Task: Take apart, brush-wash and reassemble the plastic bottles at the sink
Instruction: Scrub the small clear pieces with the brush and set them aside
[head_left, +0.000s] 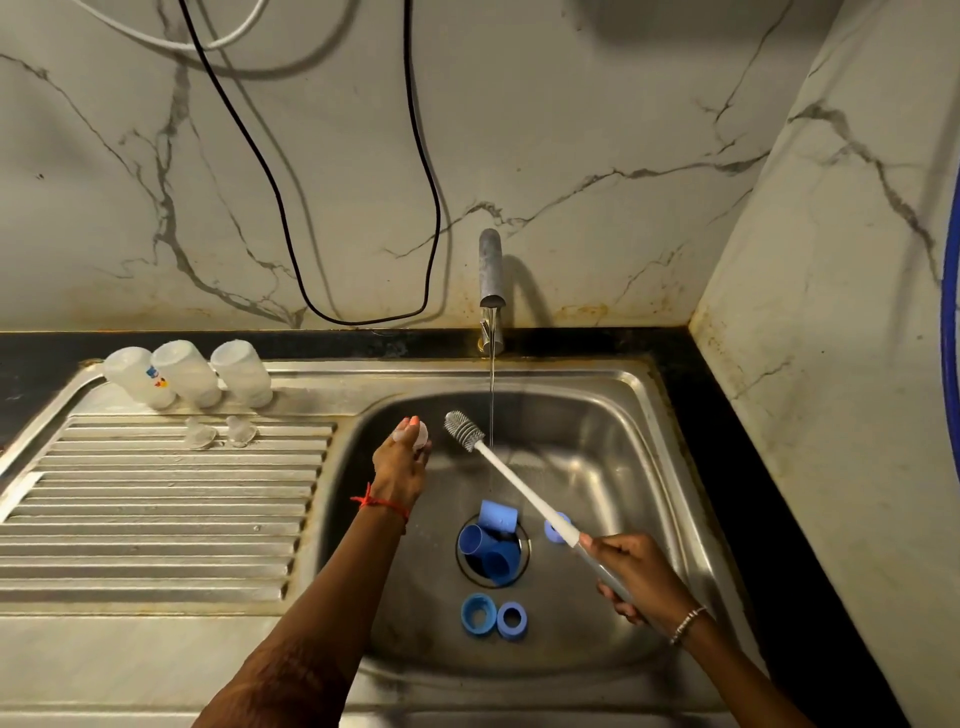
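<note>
plastic bottles, three clear ones, stand upside down in a row at the upper left of the frame, on the back edge of the drainboard. two small clear teats lie just in front of them. the left hand, mid-frame over the sink, pinches a small clear piece. the right hand, lower right, is wrapped round the handle of the white brush, whose bristle head is near the water running from the tap. blue caps lie on the drain, with blue rings below them.

The left hand covers most of the small pale piece it holds; the handle end of the brush disappears inside the right hand.
</note>
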